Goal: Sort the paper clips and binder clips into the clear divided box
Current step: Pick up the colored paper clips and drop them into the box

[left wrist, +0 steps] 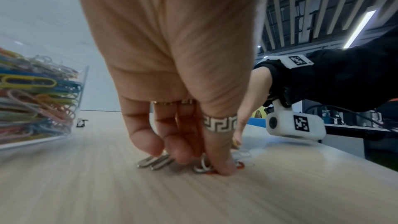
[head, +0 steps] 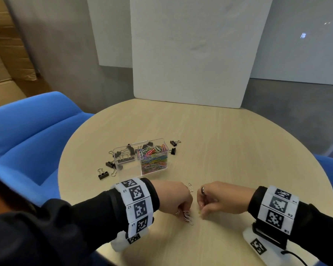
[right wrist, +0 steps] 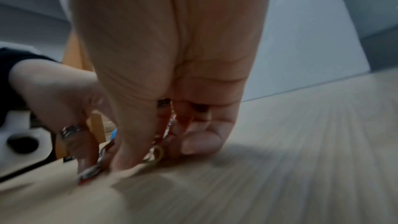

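Right wrist view is soft with blur; I can make out little beyond my right hand [right wrist: 172,77] seen from behind the palm, and a yellow paper clip [right wrist: 158,155] at its fingertips. Whether thumb and forefinger actually close on that clip or only touch it, I cannot tell from this view. In the head view the same clip [head: 200,212] is a faint yellowish speck under my right hand [head: 217,200], mostly hidden by the curled fingers [head: 204,207].

Left wrist view is sharper. My left hand [left wrist: 172,67] points fingers down onto the counter [left wrist: 107,185]; thumb and fingertips are drawn together, pinching a small bunch of loose paper clips [left wrist: 204,166], silver ones with a red one partly under the thumb. Two more silver clips [left wrist: 155,161] lie flat just under the other fingertips; contact there is unclear. From the head camera the left hand [head: 173,198] covers most of that bunch [head: 187,217], only the lower ends showing. Another silver clip [head: 190,187] lies by the knuckles.

Pose: both wrists low over the near edge of the counter [head: 229,141], knuckles up, hands nearly facing, close but apart.

The clear divided box [head: 140,157] stands well beyond the hands. Its right compartment is full of coloured paper clips [head: 154,158]; its left holds black binder clips [head: 126,159], hard to count through the plastic. More binder clips lie loose left of the box [head: 103,174] and right of it [head: 174,143].
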The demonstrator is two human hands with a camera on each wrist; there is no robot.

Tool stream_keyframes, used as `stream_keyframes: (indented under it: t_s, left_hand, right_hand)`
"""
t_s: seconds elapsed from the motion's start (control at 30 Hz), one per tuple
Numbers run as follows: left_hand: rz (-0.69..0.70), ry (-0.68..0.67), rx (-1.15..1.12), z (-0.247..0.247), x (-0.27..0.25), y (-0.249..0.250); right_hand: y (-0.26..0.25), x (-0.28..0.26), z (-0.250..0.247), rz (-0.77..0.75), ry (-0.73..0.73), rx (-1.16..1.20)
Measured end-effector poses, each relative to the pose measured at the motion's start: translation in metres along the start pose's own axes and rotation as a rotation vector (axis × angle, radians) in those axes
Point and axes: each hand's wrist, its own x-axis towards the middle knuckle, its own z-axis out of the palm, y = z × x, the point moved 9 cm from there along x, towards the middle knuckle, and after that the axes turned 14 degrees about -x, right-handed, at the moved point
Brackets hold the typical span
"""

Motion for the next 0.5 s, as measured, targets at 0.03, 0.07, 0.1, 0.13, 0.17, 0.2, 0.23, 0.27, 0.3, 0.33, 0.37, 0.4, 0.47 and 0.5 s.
stream_keyframes:
  t_s: [0.03,0.07,0.1,0.13,0.17,0.2,0.23,0.27,0.3,0.33,0.37,0.4,0.47,0.5]
  left_hand:
    - [-0.001,0.002,0.007,0.000,0.000,0.000]
    - [0.001,0.010,0.006,0.000,-0.001,0.001]
    - [0.007,0.021,-0.003,0.000,-0.002,0.001]
    - [0.016,0.031,-0.015,0.000,-0.003,0.003]
    - [0.025,0.041,-0.026,-0.001,-0.004,0.003]
    - [0.034,0.050,-0.036,-0.001,-0.005,0.004]
    - [0.035,0.055,-0.046,0.000,-0.006,0.003]
    - [0.031,0.059,-0.055,0.000,-0.007,0.002]
    - [0.025,0.068,-0.068,0.000,-0.009,0.000]
    - [0.017,0.080,-0.085,0.000,-0.010,-0.003]
    - [0.010,0.095,-0.110,-0.002,-0.012,-0.006]
    - [-0.001,0.114,-0.139,-0.004,-0.015,-0.010]
    - [-0.026,0.172,-0.212,-0.010,-0.022,-0.022]
    - [-0.039,0.213,-0.246,-0.015,-0.025,-0.030]
  right_hand:
    - [0.002,0.000,-0.003,0.012,0.016,-0.001]
    - [0.005,0.000,-0.005,0.024,0.030,0.005]
    - [0.007,0.001,-0.008,0.033,0.044,0.025]
    - [0.008,0.002,-0.010,0.039,0.063,0.051]
    - [0.009,0.003,-0.013,0.046,0.082,0.071]
    - [0.011,0.005,-0.016,0.056,0.100,0.085]
    - [0.012,0.006,-0.019,0.066,0.114,0.096]
    - [0.014,0.008,-0.021,0.075,0.129,0.104]
    - [0.015,0.010,-0.024,0.083,0.143,0.102]
    - [0.016,0.012,-0.027,0.089,0.159,0.086]
    - [0.017,0.013,-0.030,0.092,0.174,0.059]
    - [0.017,0.015,-0.033,0.090,0.189,0.025]
    - [0.013,0.020,-0.037,0.056,0.200,-0.038]
    - [0.010,0.023,-0.037,0.023,0.191,-0.056]
